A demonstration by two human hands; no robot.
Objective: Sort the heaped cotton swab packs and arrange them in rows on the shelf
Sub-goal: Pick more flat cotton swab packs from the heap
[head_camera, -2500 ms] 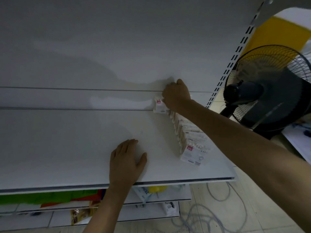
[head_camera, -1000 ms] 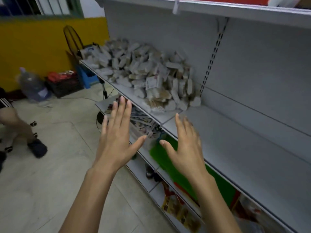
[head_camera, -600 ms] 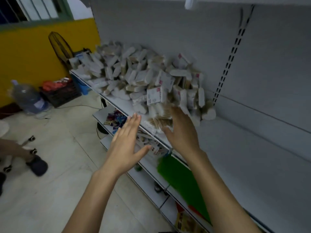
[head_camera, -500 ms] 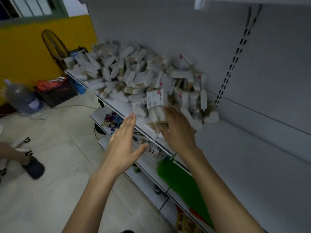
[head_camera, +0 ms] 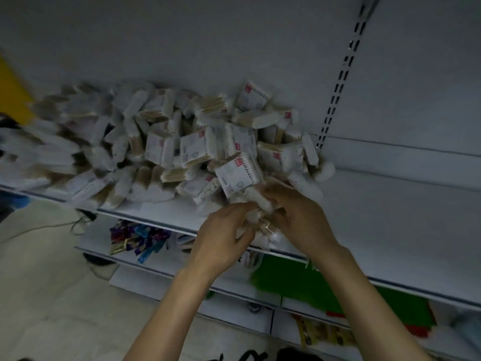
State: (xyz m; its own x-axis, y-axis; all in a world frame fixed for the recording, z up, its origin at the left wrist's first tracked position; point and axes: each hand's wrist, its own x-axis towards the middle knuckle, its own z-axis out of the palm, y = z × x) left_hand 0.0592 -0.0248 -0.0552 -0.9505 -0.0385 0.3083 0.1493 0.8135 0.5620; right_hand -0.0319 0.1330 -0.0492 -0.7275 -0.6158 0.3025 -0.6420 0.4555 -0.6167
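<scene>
White packs (head_camera: pixel 238 175) bunched up, left grip (head_camera: pixel 223 238) and right grip (head_camera: pixel 299 217) both curled round them. Heap (head_camera: pixel 161 147) just beyond, bare shelf (head_camera: pixel 390 217) off right, nearer right grip.

Purple and blue packets (head_camera: pixel 138 237) lay on a lower shelf (head_camera: pixel 161 259), a green item (head_camera: pixel 312 285) (blurred) to their right; a cable (head_camera: pixel 78 224) trailed across the floor (head_camera: pixel 52 295).

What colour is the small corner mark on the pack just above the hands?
Red, on the white pack, seen in the head view.
</scene>
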